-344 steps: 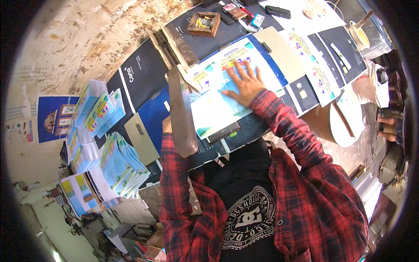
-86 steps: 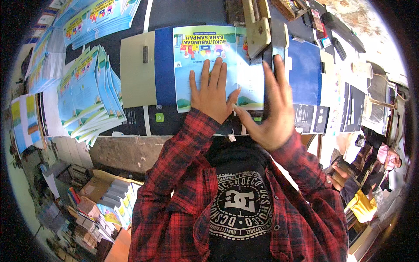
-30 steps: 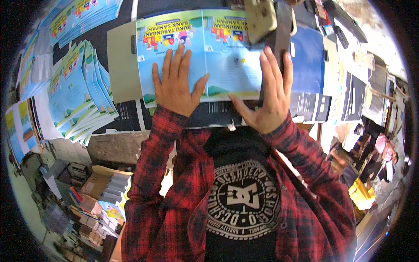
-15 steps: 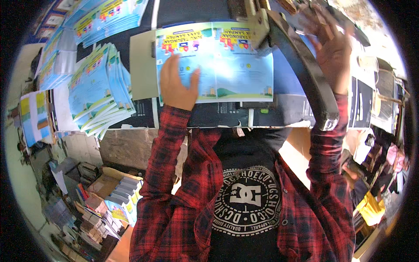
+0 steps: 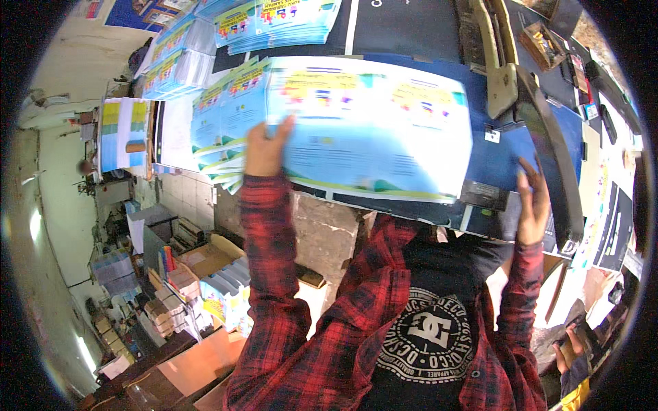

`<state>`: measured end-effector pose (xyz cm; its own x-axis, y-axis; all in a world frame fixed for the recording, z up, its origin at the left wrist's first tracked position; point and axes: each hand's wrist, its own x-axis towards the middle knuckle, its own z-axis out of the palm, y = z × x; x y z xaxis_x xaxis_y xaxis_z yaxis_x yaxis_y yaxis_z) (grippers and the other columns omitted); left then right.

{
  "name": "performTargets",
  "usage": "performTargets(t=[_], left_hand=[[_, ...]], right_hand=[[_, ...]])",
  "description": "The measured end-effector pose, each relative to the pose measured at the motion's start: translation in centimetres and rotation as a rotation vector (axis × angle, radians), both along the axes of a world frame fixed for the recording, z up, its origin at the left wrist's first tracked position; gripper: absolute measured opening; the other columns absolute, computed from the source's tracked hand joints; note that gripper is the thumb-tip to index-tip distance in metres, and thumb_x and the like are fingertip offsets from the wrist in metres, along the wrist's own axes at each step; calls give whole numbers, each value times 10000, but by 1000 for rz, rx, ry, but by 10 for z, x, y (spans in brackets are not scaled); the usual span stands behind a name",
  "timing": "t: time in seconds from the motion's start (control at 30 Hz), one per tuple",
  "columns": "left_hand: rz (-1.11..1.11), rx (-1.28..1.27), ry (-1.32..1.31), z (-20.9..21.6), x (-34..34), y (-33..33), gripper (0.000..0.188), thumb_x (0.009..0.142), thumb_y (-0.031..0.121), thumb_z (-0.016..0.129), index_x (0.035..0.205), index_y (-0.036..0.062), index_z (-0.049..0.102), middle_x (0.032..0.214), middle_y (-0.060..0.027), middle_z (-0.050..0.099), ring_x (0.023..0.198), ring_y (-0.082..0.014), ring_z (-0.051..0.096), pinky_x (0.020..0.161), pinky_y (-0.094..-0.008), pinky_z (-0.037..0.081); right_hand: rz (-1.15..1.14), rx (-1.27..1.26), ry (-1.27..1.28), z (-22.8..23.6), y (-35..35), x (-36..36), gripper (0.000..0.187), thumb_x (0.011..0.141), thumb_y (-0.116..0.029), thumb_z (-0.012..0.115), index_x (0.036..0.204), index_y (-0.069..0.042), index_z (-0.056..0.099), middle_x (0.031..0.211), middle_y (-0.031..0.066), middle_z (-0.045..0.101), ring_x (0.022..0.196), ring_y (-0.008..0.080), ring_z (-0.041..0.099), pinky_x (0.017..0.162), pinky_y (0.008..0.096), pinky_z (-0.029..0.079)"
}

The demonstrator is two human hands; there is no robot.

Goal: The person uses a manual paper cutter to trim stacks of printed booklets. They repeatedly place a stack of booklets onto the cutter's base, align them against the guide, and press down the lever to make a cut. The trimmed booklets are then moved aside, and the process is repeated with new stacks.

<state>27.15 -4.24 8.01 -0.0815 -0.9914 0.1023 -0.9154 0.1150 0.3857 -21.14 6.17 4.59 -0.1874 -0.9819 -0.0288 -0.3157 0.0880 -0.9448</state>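
Observation:
My left hand (image 5: 267,149) grips the left edge of a wide printed sheet (image 5: 384,147), with the thumb on top. The sheet is blue, white and yellow, bears two cover-like designs side by side, and bows slightly. Its left end overlaps a fanned stack of like printed sheets (image 5: 223,116). My right hand (image 5: 533,209) is apart from the sheet, fingers loosely spread, holding nothing. Just right of it is the dark curved arm of a paper cutter (image 5: 548,151). The cutter's blue bed (image 5: 504,147) shows between the sheet and that arm.
More printed stacks (image 5: 281,24) lie at the far left of the worktop. A small wooden box (image 5: 541,46) sits beyond the cutter. On the lower left, a cardboard box (image 5: 212,257) stands near bundled paper. Another person's hand (image 5: 569,349) shows at the lower right.
The sheet has gone left from the cutter bed to over the fanned stack, with my left hand on it. My right hand has come down nearer me. The view has shifted.

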Motion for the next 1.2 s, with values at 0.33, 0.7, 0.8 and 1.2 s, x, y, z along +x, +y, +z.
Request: performTargets(t=[0.33,0.7,0.8,1.2], left_hand=[[632,267,389,5,291,-73,521,828,416,741,1147,14,651,1064,-165,698,950,-252,681,828,-364,535],[121,-255,197,-7,198,-106,467,942,230,642,1358,54,525,1277,-137,599,1131,-219,580,971,-357,459],[-9,-128,203,37,123,-67,399,999,113,519,1378,-5,485,1325,-175,565,1204,-231,547,1034,-365,413],[-48,151,143,79,4,55,424,945,129,560,1337,-27,519,1282,-186,593,1219,-268,536,1067,-409,355]], right_hand=[[-96,129,145,-39,68,-75,414,1010,-243,526,1352,-11,522,1373,133,535,1266,204,496,1084,356,351],[-608,34,566,-3,66,-162,504,839,-338,746,1247,-80,605,1196,119,634,1035,262,605,857,417,501],[-707,1,878,-15,64,-261,608,752,-424,801,1182,-29,629,1120,189,641,970,318,642,834,419,523],[-527,756,826,-17,48,-358,1110,491,-753,795,1228,53,599,1135,212,657,1065,296,644,961,383,495]])
